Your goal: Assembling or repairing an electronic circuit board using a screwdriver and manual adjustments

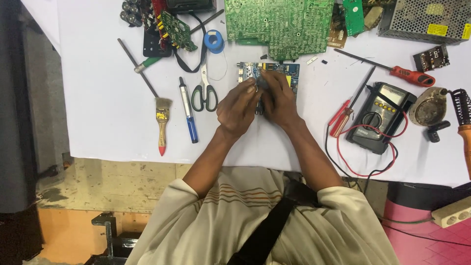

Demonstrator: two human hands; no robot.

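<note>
We are pinching the small blue rectangular circuit board mid-table with both hands: left hand and right hand curled shut over its near edge. Beyond, the large green circuit board is crowding us; a slip could be knocking components.

Bare table left of brush; scissors and multimeter flank the centre.

At the right of the frame, you have a black multimeter lying tilted on the white table, its pale grey rectangular screen at its upper end. In the upper right corner, the perforated metal power supply box carries two small yellow rectangular labels on its lower right part, plus a pale yellowish patch nearer its top.
</note>
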